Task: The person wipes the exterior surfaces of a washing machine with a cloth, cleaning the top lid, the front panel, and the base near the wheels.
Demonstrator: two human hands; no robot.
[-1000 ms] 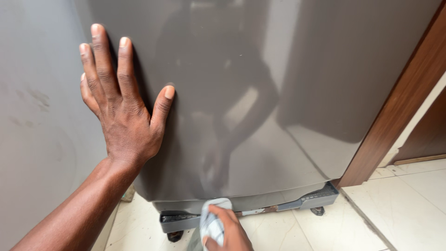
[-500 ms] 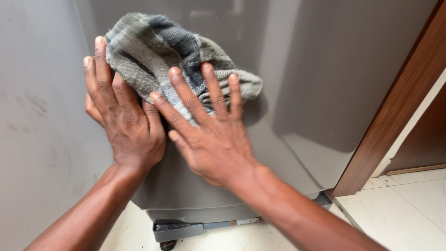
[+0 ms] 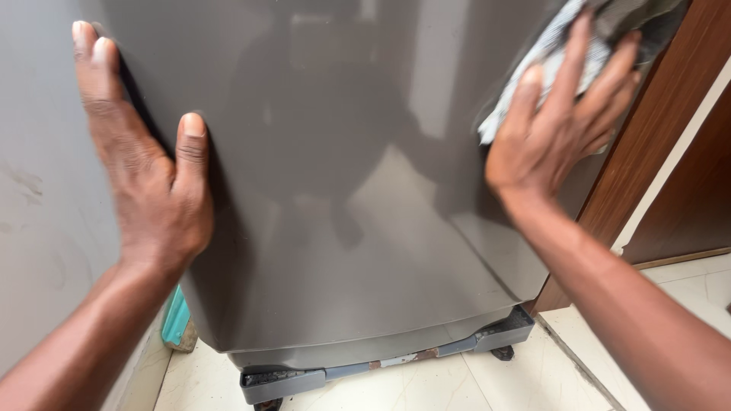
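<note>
A tall grey glossy appliance [image 3: 343, 190] fills most of the view; it stands on a grey plastic base [image 3: 396, 361] with small feet. My left hand [image 3: 148, 167] grips its left edge, fingers wrapped around the side and thumb flat on the front. My right hand [image 3: 560, 114] presses a grey striped cloth [image 3: 563, 46] flat against the upper right of the front, close to the right edge.
A grey wall [image 3: 38, 190] runs along the left. A brown wooden door frame [image 3: 662, 122] stands right of the appliance. Pale floor tiles [image 3: 533, 380] lie below. A teal object [image 3: 175, 320] shows behind the lower left corner.
My right hand carried the cloth from the floor up to the front's upper left, then swept it across to the upper right. My left hand shifted onto the left edge.
</note>
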